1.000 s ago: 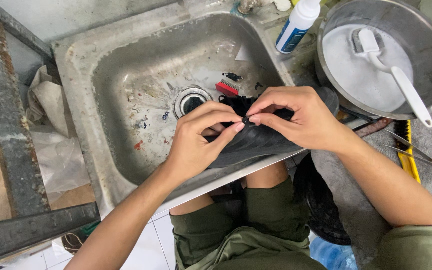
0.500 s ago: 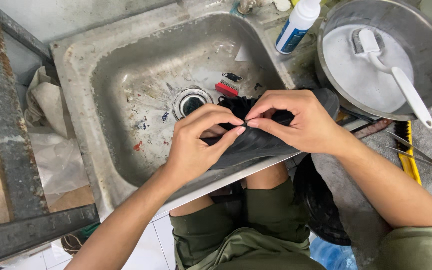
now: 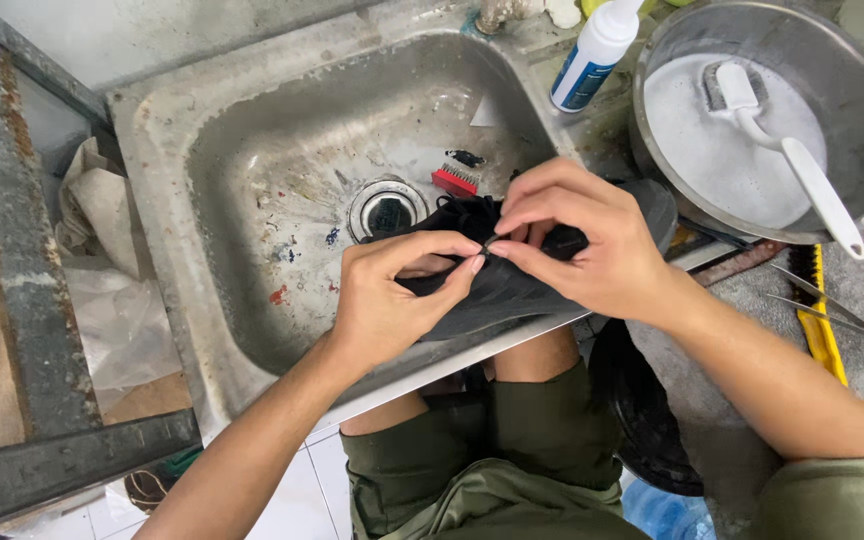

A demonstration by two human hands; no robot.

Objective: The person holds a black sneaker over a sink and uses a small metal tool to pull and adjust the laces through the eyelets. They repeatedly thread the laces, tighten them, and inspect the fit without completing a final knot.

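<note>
Both hands up front over the near rim of the steel sink [image 3: 252, 200]. Left hand [image 3: 392, 300] and right hand [image 3: 582, 250] meet fingertip to fingertip on a black shoe [image 3: 512, 290], which lies across the sink's front edge w/ its toe end toward the right. Grip of both: narrow pinch, thumb and forefinger closed on something small and dark at the top of the shoe, prob. a lace, too small to tell for sure. Left palm cups the shoe's near side; right hand arches over it from above.

In the sink basin, just behind the shoe: round drain [image 3: 384, 208], small red brush [image 3: 455, 180] beside it, paint-like specks across the metal.

Right of the sink on the counter: white squeeze bottle [image 3: 592, 55] w/ blue label, lying tilted. Next to it a big metal bowl [image 3: 852, 90] holding foamy white water, and a white scrub brush [image 3: 782, 150] resting in it, handle pointing out over the rim toward the person. Yellow-handled tool [image 3: 820, 320] near the right forearm. Crumpled cloth [image 3: 97, 200] left of the sink.
</note>
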